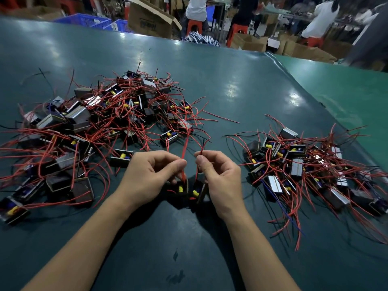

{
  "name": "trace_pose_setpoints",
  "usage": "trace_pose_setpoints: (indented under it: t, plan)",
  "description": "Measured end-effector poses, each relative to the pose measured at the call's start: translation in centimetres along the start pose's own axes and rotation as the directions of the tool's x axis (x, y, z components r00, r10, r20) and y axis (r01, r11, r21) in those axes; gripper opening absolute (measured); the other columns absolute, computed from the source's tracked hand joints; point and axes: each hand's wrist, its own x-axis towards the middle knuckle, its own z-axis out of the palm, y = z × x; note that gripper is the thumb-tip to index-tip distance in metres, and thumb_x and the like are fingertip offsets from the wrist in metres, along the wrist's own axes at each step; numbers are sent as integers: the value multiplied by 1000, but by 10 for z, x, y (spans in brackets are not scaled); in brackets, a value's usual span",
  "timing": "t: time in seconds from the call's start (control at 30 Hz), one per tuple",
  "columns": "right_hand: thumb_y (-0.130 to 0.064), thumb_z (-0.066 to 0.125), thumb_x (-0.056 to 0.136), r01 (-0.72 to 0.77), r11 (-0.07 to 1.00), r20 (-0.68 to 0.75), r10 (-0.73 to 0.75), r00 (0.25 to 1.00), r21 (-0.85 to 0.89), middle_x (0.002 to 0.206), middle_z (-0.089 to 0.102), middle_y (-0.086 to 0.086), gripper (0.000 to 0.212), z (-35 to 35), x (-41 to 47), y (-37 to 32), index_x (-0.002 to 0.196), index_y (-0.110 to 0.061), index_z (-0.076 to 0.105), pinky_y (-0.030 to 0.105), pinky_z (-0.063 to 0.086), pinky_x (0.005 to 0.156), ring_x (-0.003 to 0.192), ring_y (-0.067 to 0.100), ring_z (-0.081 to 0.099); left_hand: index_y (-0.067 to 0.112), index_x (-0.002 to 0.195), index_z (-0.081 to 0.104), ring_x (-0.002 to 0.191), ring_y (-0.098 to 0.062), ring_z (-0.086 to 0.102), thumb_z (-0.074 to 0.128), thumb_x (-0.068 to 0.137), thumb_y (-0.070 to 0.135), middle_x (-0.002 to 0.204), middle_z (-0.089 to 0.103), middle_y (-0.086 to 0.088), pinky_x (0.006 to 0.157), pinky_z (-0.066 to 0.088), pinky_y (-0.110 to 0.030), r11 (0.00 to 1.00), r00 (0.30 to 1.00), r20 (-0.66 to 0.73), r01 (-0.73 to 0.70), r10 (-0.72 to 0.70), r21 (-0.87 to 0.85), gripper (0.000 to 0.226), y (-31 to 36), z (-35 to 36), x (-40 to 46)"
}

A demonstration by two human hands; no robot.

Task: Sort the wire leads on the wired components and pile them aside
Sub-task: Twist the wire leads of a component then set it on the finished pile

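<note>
While both hands work near the middle of the dark green surface (210,85), two small wired components (190,191) sit side by side between them, each showing a yellow part. Left hand (150,175) pinches a red lead (184,153) between thumb and forefinger, the wire rising upward from the left component. Right hand (219,177) pinches another thin red lead (202,147) the same way, above the right component. Left of the two components lies a large tangled heap (100,122) of like parts with red wires. Right of them lies a smaller pile (302,169). Beyond the surface's far edge stand cardboard boxes (151,19) and blue crates (88,20).
</note>
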Motion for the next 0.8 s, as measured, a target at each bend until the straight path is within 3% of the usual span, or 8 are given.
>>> trace_pose_setpoints:
  t: [0.13,0.23,0.33,0.43,0.53,0.6,0.7,0.8]
  plan:
    - [0,68,87,0,999,-12,0,1000,42,76,71,0,14,-1,1,2,90,-14,69,20,52,68,72,10,67,3,90,71,53,-15,63,68,85,14,66,72,-10,56,53,-19,996,995,82,64,-58,-63,13,-3,5,0]
    - [-1,67,88,0,999,-2,0,1000,53,77,70,5,12,-2,1,4,90,-13,67,19,51,67,71,9,67,4,96,67,56,-16,66,67,84,18,69,74,-10,59,54,-20,992,993,96,83,-74,-94,18,-3,3,0]
    - [-4,68,88,5,999,-11,-5,1000,47,80,70,4,14,-1,1,6,87,-18,68,24,51,68,73,9,65,9,94,67,73,-13,70,70,82,27,82,75,-8,67,56,-22,999,996,82,38,-35,-39,22,-4,3,0]
    - [-1,68,87,16,999,15,-16,1000,36,83,71,0,22,3,1,7,81,-22,70,31,54,76,79,14,65,16,97,65,79,-12,69,77,77,28,87,73,-3,73,56,-25,997,985,171,46,-35,-59,26,-6,6,-1]
    - [0,65,88,12,1000,9,-12,1000,23,80,69,-4,23,9,2,9,81,-22,68,33,53,77,79,15,64,23,100,63,75,-23,70,83,68,38,82,73,-3,75,59,-42,999,980,195,44,-48,26,41,-9,7,-2]
    - [-7,64,90,56,998,-60,-58,997,-34,79,67,-10,18,11,2,11,84,-23,66,26,51,73,77,10,62,21,96,63,68,-35,63,77,73,45,76,68,-10,69,55,-51,995,989,149,-20,4,102,36,-11,10,-3]
    - [-14,60,95,128,983,-148,-147,978,-134,80,66,-15,13,12,1,12,89,-25,64,19,48,68,72,2,60,21,89,57,63,-23,61,64,87,37,75,63,0,64,53,-42,975,988,112,-128,109,180,18,-14,17,-4]
    - [-14,55,98,95,993,-51,-98,994,-66,87,66,-10,10,15,-1,10,95,-23,61,33,55,74,79,9,65,23,102,56,60,-13,62,63,91,32,78,66,4,58,52,-28,995,989,137,-72,61,70,16,-12,21,-3]
